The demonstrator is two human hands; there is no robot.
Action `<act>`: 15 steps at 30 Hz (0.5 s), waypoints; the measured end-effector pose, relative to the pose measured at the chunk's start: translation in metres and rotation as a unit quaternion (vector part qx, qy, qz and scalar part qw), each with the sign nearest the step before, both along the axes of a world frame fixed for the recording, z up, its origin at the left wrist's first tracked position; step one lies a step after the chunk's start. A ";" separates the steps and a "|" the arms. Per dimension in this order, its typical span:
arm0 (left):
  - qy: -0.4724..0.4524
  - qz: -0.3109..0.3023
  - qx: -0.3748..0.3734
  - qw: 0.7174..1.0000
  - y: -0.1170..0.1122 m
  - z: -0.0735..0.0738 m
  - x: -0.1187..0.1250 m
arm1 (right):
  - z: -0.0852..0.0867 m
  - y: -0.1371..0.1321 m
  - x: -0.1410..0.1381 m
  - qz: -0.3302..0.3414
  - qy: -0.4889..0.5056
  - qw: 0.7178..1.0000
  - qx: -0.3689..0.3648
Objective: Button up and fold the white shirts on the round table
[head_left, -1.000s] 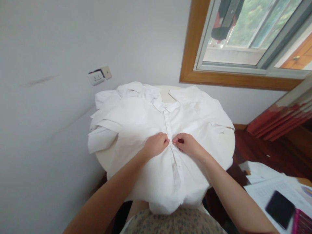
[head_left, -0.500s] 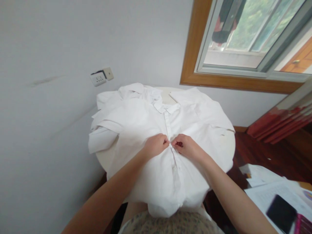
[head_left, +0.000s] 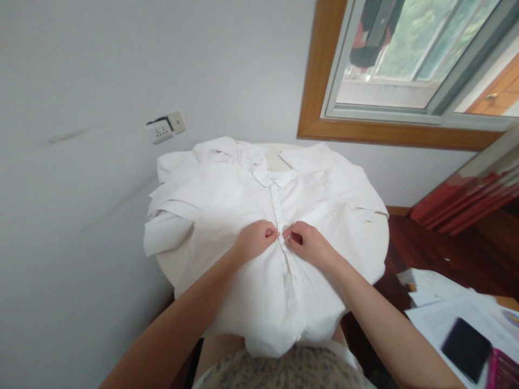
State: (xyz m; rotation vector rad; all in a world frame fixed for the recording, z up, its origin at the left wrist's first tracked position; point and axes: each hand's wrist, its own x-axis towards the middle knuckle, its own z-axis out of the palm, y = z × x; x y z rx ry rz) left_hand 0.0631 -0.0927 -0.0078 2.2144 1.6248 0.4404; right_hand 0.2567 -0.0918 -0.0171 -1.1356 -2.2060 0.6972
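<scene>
A white button-up shirt (head_left: 227, 200) lies spread front side up over a round white table (head_left: 375, 243), its collar toward the wall and its hem hanging over the near edge. At the middle of the front placket, my left hand (head_left: 256, 239) pinches the cloth edge. Just to the right of it, my right hand (head_left: 305, 241) pinches the placket from the other side, fingertips close to the left ones. Any button between the fingers is too small to make out. Above the hands the placket lies closed; below them it gapes slightly.
A wall with a power socket (head_left: 159, 131) stands behind the table, beside a wood-framed window (head_left: 324, 129). A red and white curtain (head_left: 466, 189) hangs at the right. Papers (head_left: 438, 316) and a black phone (head_left: 466, 348) lie at lower right.
Both hands stay at the same spot on the placket, with small shifts of the fingers. The whole view has moved slightly.
</scene>
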 end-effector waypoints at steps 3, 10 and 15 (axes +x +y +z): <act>-0.054 -0.020 -0.017 0.998 0.003 -0.003 -0.002 | -0.002 0.001 -0.002 -0.014 0.003 1.000 -0.001; -0.114 -0.060 -0.029 0.991 0.005 -0.004 -0.006 | -0.002 -0.004 -0.009 -0.048 -0.033 0.998 0.017; -0.094 -0.066 -0.022 0.993 0.002 0.002 -0.004 | 0.002 -0.011 -0.016 -0.083 -0.073 0.993 0.041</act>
